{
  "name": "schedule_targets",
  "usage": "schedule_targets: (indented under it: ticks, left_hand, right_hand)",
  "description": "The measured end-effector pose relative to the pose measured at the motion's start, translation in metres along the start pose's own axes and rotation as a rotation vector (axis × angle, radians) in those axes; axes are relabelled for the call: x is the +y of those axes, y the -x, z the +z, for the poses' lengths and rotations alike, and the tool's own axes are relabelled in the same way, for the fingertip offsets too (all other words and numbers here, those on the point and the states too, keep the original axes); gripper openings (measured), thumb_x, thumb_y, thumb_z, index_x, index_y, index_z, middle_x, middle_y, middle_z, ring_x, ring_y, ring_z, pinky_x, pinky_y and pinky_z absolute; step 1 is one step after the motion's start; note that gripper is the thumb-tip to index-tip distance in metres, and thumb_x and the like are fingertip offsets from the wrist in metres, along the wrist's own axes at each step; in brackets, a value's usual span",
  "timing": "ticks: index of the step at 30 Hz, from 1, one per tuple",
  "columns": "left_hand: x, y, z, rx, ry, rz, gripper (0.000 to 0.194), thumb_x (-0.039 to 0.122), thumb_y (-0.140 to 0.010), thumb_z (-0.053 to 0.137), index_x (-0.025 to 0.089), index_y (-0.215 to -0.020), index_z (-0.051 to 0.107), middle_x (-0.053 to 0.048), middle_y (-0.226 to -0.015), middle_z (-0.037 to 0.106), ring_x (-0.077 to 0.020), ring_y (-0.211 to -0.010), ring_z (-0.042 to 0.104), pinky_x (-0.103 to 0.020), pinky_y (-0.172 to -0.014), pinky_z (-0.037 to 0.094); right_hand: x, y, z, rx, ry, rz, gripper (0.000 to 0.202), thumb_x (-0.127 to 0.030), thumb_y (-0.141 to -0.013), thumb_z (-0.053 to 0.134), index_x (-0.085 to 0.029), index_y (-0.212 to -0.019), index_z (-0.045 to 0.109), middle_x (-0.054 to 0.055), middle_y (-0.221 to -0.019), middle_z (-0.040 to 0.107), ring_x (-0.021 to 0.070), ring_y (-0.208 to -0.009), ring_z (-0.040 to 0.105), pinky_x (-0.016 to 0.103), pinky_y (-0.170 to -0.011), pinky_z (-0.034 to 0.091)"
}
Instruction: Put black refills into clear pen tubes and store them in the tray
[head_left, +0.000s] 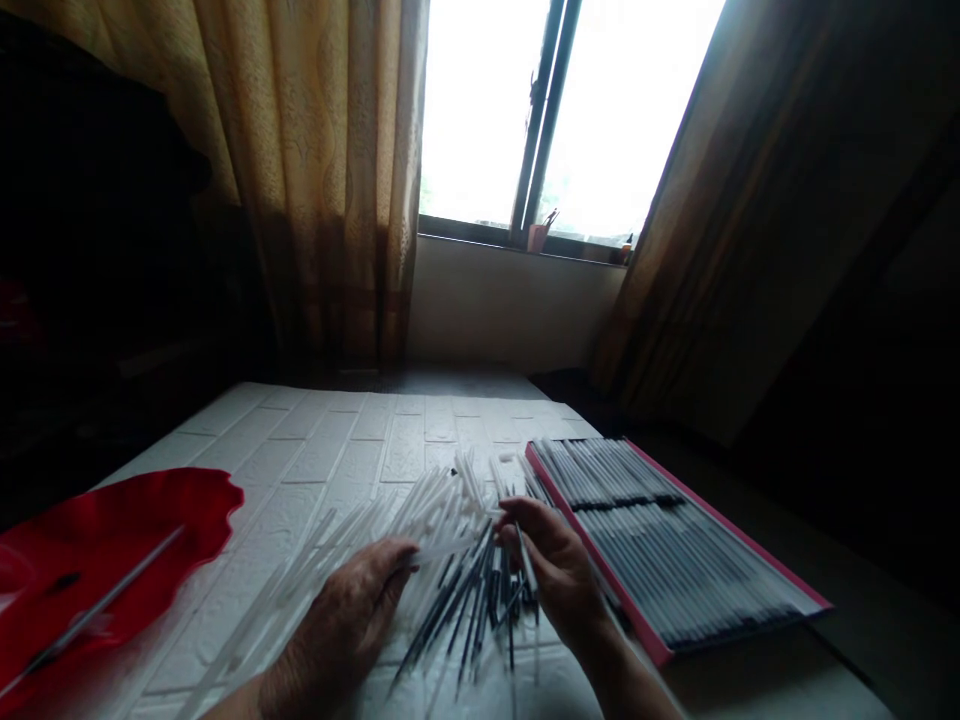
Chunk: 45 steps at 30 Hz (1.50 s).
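Note:
My left hand [356, 605] pinches a clear white plastic tube [448, 548], which points right toward my other hand. My right hand [551, 560] has its fingers closed on a thin dark rod [527, 565] over the pile. Under and between both hands lies a loose heap of dark thin rods [466, 610]. More translucent white tubes [300, 565] spread out to the left and behind the heap. Just right of my right hand, a pink-edged box [652, 640] holds two rows of filled tubes [675, 570] side by side.
A red scalloped tray [180, 500] with one long rod [112, 605] in it sits at the left. All of this rests on a white brick-patterned table surface [300, 430]. Behind are curtains [315, 170] and a window with a small pink cup [536, 237] on its sill.

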<state>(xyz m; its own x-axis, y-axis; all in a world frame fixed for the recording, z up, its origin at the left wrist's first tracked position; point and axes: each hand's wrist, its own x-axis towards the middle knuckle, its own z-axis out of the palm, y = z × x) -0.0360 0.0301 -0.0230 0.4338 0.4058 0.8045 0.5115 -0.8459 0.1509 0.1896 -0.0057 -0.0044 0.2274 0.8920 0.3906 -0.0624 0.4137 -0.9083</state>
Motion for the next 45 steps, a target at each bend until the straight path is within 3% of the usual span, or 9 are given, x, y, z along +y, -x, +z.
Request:
schedule_targets:
  ticks: [3,7,21,28,32,35,37,40,45]
  left_hand:
    - [-0.004,0.005,0.005,0.007,0.026,-0.012,0.024,0.032,-0.098,0.036,0.021,-0.107,0.055,-0.004,-0.089,0.074,-0.014,-0.082,0.073,-0.019,-0.079,0.056]
    - [-0.009,0.011,0.01,-0.007,0.071,-0.034,0.023,0.032,-0.097,0.037,0.023,-0.108,0.056,-0.003,-0.091,0.074,-0.0147,-0.084,0.072,-0.021,-0.08,0.057]
    - [-0.01,0.014,0.011,-0.036,0.095,-0.065,0.022,0.031,-0.097,0.039,0.023,-0.108,0.057,-0.004,-0.091,0.074,-0.015,-0.083,0.072,-0.021,-0.079,0.057]
    - [-0.003,0.009,0.003,-0.117,0.133,-0.028,0.022,0.029,-0.096,0.042,0.024,-0.109,0.058,-0.003,-0.092,0.074,-0.014,-0.083,0.072,-0.02,-0.079,0.056]
    - [0.003,0.004,-0.002,-0.135,0.131,-0.004,0.022,0.028,-0.096,0.04,0.024,-0.108,0.058,-0.003,-0.088,0.075,-0.014,-0.079,0.073,-0.019,-0.074,0.057]
    - [0.005,0.001,-0.004,-0.103,0.122,0.025,0.021,0.028,-0.098,0.037,0.022,-0.111,0.052,-0.005,-0.087,0.075,-0.0146,-0.078,0.073,-0.019,-0.072,0.057]
    - [0.006,-0.001,-0.005,-0.09,0.12,0.04,0.021,0.027,-0.098,0.036,0.021,-0.114,0.049,-0.005,-0.087,0.076,-0.0148,-0.078,0.073,-0.02,-0.072,0.057]
    - [0.006,-0.003,-0.005,-0.047,0.122,0.029,0.022,0.029,-0.099,0.035,0.022,-0.113,0.049,-0.004,-0.084,0.076,-0.0144,-0.077,0.073,-0.019,-0.072,0.057]
    - [0.002,0.009,0.002,-0.017,0.117,-0.011,0.022,0.033,-0.098,0.039,0.022,-0.112,0.053,-0.004,-0.086,0.075,-0.0145,-0.079,0.073,-0.019,-0.075,0.057]
  right_hand:
    - [-0.008,0.0,-0.002,0.035,-0.204,0.156,0.033,-0.049,-0.074,0.071,-0.017,-0.083,0.069,0.0,-0.057,0.063,0.0083,-0.045,0.053,0.015,-0.038,0.036]
    - [-0.016,0.0,-0.004,0.125,-0.369,0.236,0.037,-0.051,-0.064,0.078,-0.017,-0.079,0.071,-0.002,-0.053,0.06,0.0044,-0.041,0.045,0.013,-0.036,0.029]
    - [-0.009,0.003,-0.001,-0.04,-0.304,0.175,0.032,-0.049,-0.075,0.071,-0.018,-0.081,0.071,0.0,-0.054,0.061,0.0056,-0.041,0.045,0.015,-0.038,0.028]
    - [-0.002,0.008,0.003,-0.274,-0.009,0.095,0.034,-0.046,-0.084,0.061,-0.016,-0.095,0.073,0.0,-0.056,0.06,0.0076,-0.048,0.047,0.02,-0.049,0.038]
    - [-0.008,0.008,0.0,-0.473,0.123,0.085,0.046,-0.05,-0.088,0.052,-0.017,-0.118,0.064,0.002,-0.068,0.064,0.0084,-0.05,0.049,0.023,-0.052,0.041]
    - [-0.013,0.004,-0.01,-0.416,0.085,0.034,0.054,-0.057,-0.088,0.048,-0.017,-0.124,0.057,0.002,-0.07,0.064,0.0093,-0.049,0.05,0.023,-0.05,0.041]
    - [-0.013,0.001,-0.018,-0.288,0.193,0.003,0.043,-0.052,-0.088,0.05,-0.016,-0.108,0.065,0.001,-0.068,0.063,0.0104,-0.051,0.051,0.022,-0.049,0.041]
    - [-0.012,-0.001,-0.026,-0.203,0.597,-0.117,0.025,-0.037,-0.088,0.055,-0.016,-0.082,0.069,0.004,-0.07,0.065,0.0138,-0.061,0.058,0.024,-0.057,0.045]
    - [-0.009,0.005,-0.026,-0.28,1.141,-0.237,0.015,-0.02,-0.082,0.057,-0.022,-0.082,0.072,0.003,-0.079,0.065,0.0153,-0.07,0.061,0.024,-0.065,0.045]
